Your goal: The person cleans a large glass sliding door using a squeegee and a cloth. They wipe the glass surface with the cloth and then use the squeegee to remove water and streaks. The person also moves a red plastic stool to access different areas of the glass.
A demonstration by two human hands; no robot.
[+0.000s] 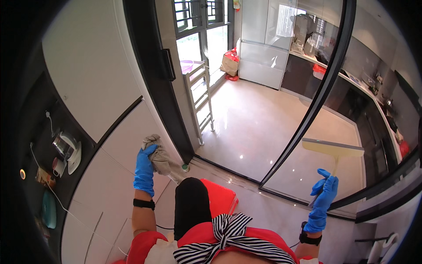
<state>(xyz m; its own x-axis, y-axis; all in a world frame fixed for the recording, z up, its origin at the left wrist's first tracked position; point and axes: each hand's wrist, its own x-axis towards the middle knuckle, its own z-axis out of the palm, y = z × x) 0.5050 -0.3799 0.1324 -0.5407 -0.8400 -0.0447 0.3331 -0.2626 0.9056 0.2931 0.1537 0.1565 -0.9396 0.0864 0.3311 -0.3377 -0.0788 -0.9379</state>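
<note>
My left hand (145, 168), in a blue disposable glove, grips a crumpled grey cloth (160, 158) beside the white cabinet front. A pale yellow window squeegee (333, 148) is in my right hand (324, 189), also gloved in blue. Its wide head is turned up and away from me, in front of the glass sliding door panel (346, 178). Whether the blade touches the glass, I cannot tell. My fingers wrap the lower handle and hide most of it.
A red plastic stool (220, 198) stands beside my black-clad knee. A small green-topped container (185, 168) sits near the black door frame (155, 76). To the left, a shelf recess holds an electric kettle (65, 145). Beyond the doorway stands a metal rack (201, 99).
</note>
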